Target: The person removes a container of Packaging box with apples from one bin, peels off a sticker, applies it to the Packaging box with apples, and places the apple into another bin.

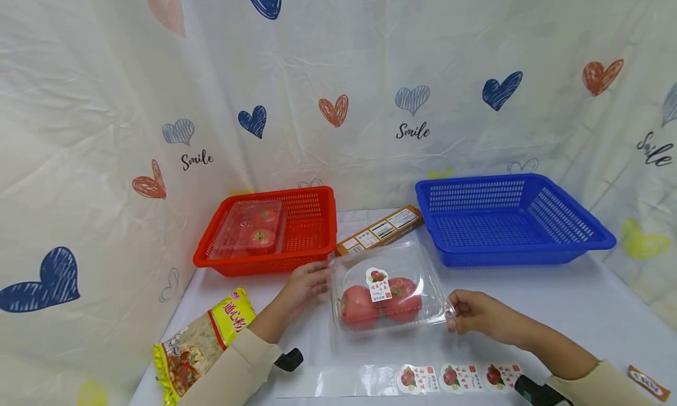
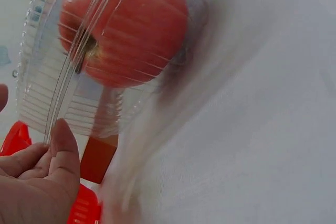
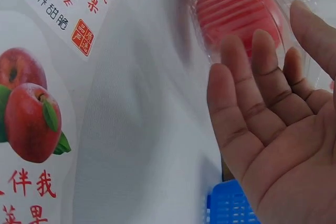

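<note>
A clear plastic clamshell box [image 1: 381, 324] with two red apples [image 1: 402, 300] inside stands before me, an apple sticker [image 1: 379, 285] on its lid. My left hand [image 1: 305, 288] pinches the box's left rim between thumb and fingers; the left wrist view shows this hand [image 2: 37, 182] at the edge, beside an apple [image 2: 131, 30]. At the box's right front corner is my right hand [image 1: 478, 315]. In the right wrist view, this hand [image 3: 283, 124] has loosely bent, spread fingers, with the thumb apart from them. Whether its fingertips touch the box is hard to tell.
Behind left, a red basket [image 1: 312, 218] holds another clear box [image 1: 227, 235] of red fruit. A blue basket [image 1: 523, 256] stands behind right. Between them lies a brown carton [image 1: 381, 230]. A yellow pasta bag [image 1: 206, 341] is left; a sticker strip [image 1: 338, 382] lies in front.
</note>
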Demonstrator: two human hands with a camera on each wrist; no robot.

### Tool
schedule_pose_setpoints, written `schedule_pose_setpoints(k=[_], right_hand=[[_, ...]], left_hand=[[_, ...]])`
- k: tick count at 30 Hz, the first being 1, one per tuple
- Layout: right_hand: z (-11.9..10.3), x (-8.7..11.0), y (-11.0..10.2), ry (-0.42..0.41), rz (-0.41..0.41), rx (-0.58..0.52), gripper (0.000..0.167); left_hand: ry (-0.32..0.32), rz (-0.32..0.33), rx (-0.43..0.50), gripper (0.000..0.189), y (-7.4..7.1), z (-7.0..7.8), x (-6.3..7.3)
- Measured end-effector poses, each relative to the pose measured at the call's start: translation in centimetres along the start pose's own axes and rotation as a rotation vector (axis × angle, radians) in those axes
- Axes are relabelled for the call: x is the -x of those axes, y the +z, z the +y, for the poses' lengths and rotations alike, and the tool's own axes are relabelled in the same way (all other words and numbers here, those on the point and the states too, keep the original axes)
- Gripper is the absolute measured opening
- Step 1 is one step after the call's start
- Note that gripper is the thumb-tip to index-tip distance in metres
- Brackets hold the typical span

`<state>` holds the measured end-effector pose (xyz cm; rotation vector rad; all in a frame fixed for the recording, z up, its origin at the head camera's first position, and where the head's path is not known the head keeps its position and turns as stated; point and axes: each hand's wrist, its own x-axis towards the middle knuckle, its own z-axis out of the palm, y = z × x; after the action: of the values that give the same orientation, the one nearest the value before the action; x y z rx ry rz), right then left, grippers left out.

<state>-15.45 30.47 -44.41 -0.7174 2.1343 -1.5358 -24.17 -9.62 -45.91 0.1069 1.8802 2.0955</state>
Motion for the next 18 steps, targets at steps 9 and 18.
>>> schedule_pose_setpoints(k=[9, 18], right_hand=[[0.0, -0.3, 0.3, -0.063, 0.084, -0.018, 0.018], [0.1, -0.9, 1.3, -0.093, 0.234, -0.009, 0.019]], left_hand=[[-0.103, 0.008, -0.006, 0.040, -0.4, 0.1, 0.7], [-0.139, -0.013, 0.017, 0.048, -0.5, -0.8, 0.9]])
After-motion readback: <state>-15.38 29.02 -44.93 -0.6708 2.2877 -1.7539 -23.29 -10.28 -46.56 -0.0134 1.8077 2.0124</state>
